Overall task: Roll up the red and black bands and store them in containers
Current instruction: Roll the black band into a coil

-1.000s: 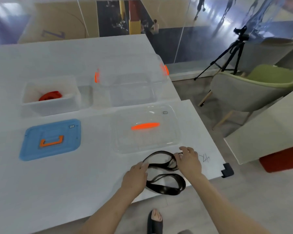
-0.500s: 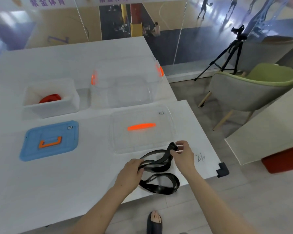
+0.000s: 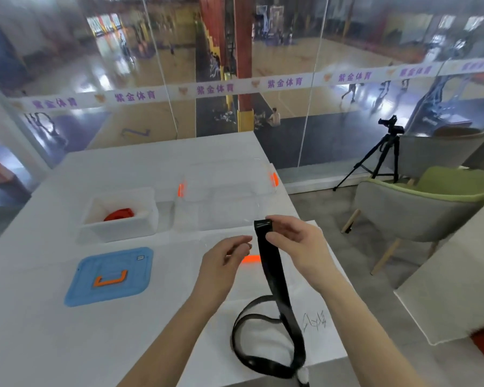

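Your right hand point(image 3: 299, 244) pinches the top end of the flat black elastic band point(image 3: 271, 275) between thumb and fingers. It holds the end above the white tabletop point(image 3: 39, 331) so the strap hangs straight and untwisted, a sensible start, I judge, since a flat end rolls into a tight coil. The rest of the band trails toward six o'clock, where its lower loop lies by the tabletop's near edge. Your left hand point(image 3: 224, 263) hovers at nine o'clock of the strap, fingers loosely curled, tips just beside its edge. Whether they touch or pinch it I cannot tell.

The rolled red band point(image 3: 119, 215) sits in the white opaque rectangular box point(image 3: 118, 233) at ten o'clock from your hands, so that half of the job looks done. The clear plastic container with orange latches point(image 3: 224, 208) stands open at twelve o'clock, apparently meant for the black band. Its clear lid with an orange handle point(image 3: 250, 258) lies flat beneath your hands, and the blue lid with an orange handle point(image 3: 109, 276) lies at nine o'clock, near the white box — both off, so nothing blocks the drop.

Readable writing: the purple characters 紫金体育 repeat along the white strip point(image 3: 214, 89) on the glass beyond. A handwritten scrawl point(image 3: 315, 322) on the tabletop at four o'clock is illegible.
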